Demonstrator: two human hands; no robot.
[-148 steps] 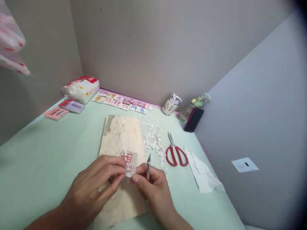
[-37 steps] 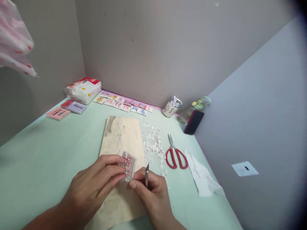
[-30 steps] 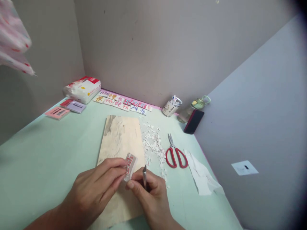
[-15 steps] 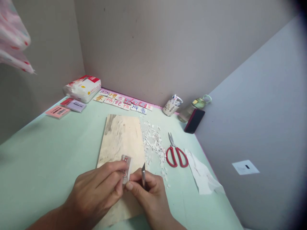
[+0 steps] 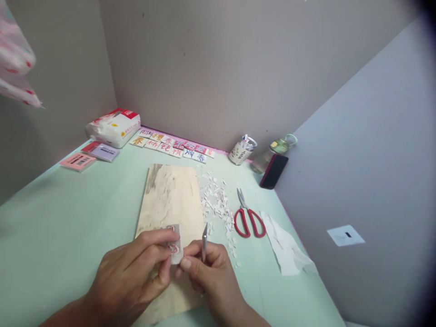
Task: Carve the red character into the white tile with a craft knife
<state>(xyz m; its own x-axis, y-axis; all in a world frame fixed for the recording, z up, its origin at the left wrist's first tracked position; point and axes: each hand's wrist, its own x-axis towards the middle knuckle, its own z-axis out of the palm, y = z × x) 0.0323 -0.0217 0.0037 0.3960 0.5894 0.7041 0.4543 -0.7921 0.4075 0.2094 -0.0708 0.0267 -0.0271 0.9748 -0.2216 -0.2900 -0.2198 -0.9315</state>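
Note:
My left hand pinches a small white tile with a red carved character between thumb and fingers, just above the near end of a pale wooden board. My right hand is closed round a thin metal craft knife, blade pointing up, and its thumb touches the tile's lower right edge. Most of the tile is hidden by my fingers.
White shavings lie right of the board, then red scissors and crumpled tissue. At the back stand a row of finished character tiles, a tissue pack, cards, a cup, a bottle and a phone. Walls enclose the green table.
The tile has turned and sunk lower into my left fingers, so less of its red character shows. Both hands have drawn slightly toward me; the knife stays upright in my right hand.

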